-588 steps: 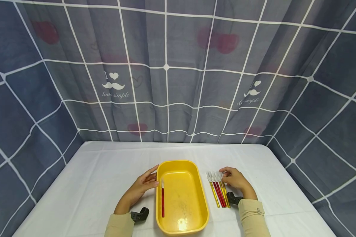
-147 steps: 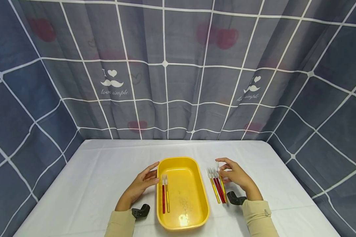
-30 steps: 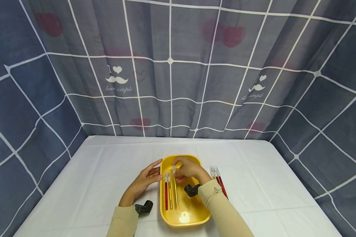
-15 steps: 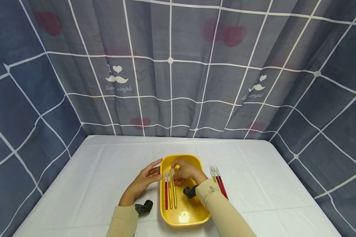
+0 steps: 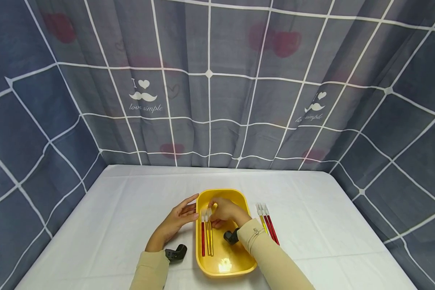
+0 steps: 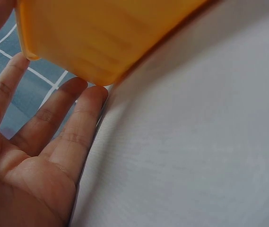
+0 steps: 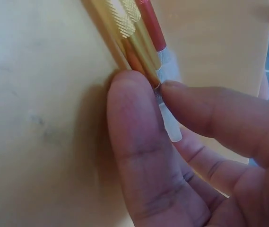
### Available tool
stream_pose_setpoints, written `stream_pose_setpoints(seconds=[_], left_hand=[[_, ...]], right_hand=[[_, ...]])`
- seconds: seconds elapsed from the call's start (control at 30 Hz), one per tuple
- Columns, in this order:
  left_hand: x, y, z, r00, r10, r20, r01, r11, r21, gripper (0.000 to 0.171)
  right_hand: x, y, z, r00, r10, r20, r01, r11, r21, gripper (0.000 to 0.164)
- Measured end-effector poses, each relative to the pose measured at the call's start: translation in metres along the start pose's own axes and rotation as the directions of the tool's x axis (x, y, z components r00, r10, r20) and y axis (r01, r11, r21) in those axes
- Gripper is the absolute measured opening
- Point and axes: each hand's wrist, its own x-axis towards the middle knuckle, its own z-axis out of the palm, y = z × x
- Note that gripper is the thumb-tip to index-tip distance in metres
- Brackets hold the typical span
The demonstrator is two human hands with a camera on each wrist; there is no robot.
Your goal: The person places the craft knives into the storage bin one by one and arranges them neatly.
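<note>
My right hand is inside the yellow plastic tray, thumb and finger pinching a gold craft knife near its clear cap. That knife lies close beside another gold craft knife; a red craft knife lies left of both, along the tray's left wall. All have their capped ends toward the back. My left hand rests against the tray's left side. In the left wrist view its fingers extend, with fingertips at the tray's outer wall.
Right of the tray, several capped craft knives, red and gold, lie on the white cloth, partly hidden by my right sleeve. Black wrist devices sit at both wrists. Grey checked curtains stand behind and at the sides.
Since 4.9 s ago, my right hand has brought a gold craft knife from the right-hand group into the tray. Over the last second it slid left against the other gold one.
</note>
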Motion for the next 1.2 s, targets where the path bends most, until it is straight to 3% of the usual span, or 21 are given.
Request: stream_pose_setpoints(seconds=[0.57,1.03,1.2], left_hand=[[0.003,-0.001,0.000,1.000,-0.026,-0.013,0.026,1.000,-0.003,0.077],[0.002,-0.002,-0.001,1.000,-0.021,-0.014,0.021,1.000,0.018,0.076],[0.001,-0.001,0.000,1.000,-0.024,-0.014,0.024,1.000,0.009,0.076]], right_hand=[[-0.008,-0.011,-0.008,1.000,-0.018,-0.001,0.018,0.995,-0.102,0.036],[-0.022,-0.015,-0.025,0.968,-0.234,0.086,0.243,0.962,-0.122,0.036],[-0.031,-0.012,-0.034,0.942,-0.318,0.112,0.325,0.944,-0.052,0.039]])
